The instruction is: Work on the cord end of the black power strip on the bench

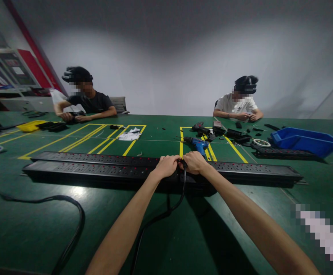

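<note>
Long black power strips with red marks lie across the green table; the front one and a rear one are side by side. Both my hands meet near their middle. My left hand has its fingers curled over the strip, fingertips hidden. Beside it, my right hand is closed around the top end of a black cable, which hangs down in front of the strips and curves toward the table's near edge. What the fingertips touch between the hands is too small to make out.
Behind the strips lie a blue drill, white papers and loose black parts. A blue bin stands at the right, a yellow tray far left. Another cable curves at the front left. Two people sit across the table.
</note>
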### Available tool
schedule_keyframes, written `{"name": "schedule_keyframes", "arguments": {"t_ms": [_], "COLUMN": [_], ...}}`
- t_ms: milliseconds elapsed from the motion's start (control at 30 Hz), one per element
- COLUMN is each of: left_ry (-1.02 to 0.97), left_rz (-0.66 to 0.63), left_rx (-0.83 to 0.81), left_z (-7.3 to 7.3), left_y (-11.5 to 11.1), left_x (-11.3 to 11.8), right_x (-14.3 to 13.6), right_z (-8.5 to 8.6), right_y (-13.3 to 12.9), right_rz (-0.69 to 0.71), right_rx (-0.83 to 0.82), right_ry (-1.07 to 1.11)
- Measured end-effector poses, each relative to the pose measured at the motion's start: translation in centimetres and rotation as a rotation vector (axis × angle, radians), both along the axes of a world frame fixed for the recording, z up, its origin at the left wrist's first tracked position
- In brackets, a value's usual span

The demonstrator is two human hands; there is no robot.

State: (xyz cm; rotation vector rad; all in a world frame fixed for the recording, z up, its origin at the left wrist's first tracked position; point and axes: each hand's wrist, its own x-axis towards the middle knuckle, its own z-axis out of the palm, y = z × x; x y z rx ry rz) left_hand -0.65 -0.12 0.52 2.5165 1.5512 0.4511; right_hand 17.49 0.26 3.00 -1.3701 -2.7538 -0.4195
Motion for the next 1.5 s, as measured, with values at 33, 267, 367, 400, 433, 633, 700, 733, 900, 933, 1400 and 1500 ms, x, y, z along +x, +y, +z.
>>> {"name": "schedule_keyframes", "arguments": {"t_ms": [33,267,367,400,433,633,700,733,900,933,1400,1500], "left_ry": [-0.003,-0.015,-0.01,-0.009,-0.01,-0.029,-0.031,-0.032,-0.039,-0.038,-0.031,-0.008], "left_rz": [0.002,-0.003,0.005,0.008,0.01,-0.006,-0.009,-0.007,-0.015,-0.013,0.003,0.016], "left_rx": [-0.002,-0.011,-0.013,-0.012,-0.009,-0.009,-0.027,-0.035,-0.038,-0.037,-0.043,-0.031], "left_z": [0.0,0.0,0.0,0.0,-0.1,-0.3,-0.4,-0.4,-0.4,-0.4,0.1,0.1], "left_y": [0.0,-0.1,0.0,0.0,0.0,0.2,0.3,0.4,0.5,0.5,-0.1,-0.3], "left_x": [0.0,0.1,0.1,0.1,0.1,-0.1,-0.1,-0.2,-0.2,-0.2,-0.1,-0.2], "right_x": [0.0,0.2,0.3,0.3,0.3,0.1,0.1,0.0,0.3,0.3,0.1,-0.1], "right_z": [0.0,0.0,-0.2,-0.3,-0.4,-1.0,-1.1,-1.0,-0.8,-0.7,-0.9,-1.1], "right_y": [0.0,-0.1,0.0,0.0,0.0,0.2,0.2,0.2,0.4,0.4,-0.4,-0.8], "right_rz": [-0.011,-0.041,-0.062,-0.068,-0.077,-0.198,-0.203,-0.19,-0.028,-0.001,-0.056,-0.058], "right_rx": [-0.009,-0.024,-0.027,-0.029,-0.029,-0.028,-0.031,-0.029,0.038,0.054,0.119,0.181], "right_ry": [-0.001,0.043,0.082,0.097,0.11,0.104,0.095,0.094,0.079,0.072,0.145,0.253]}}
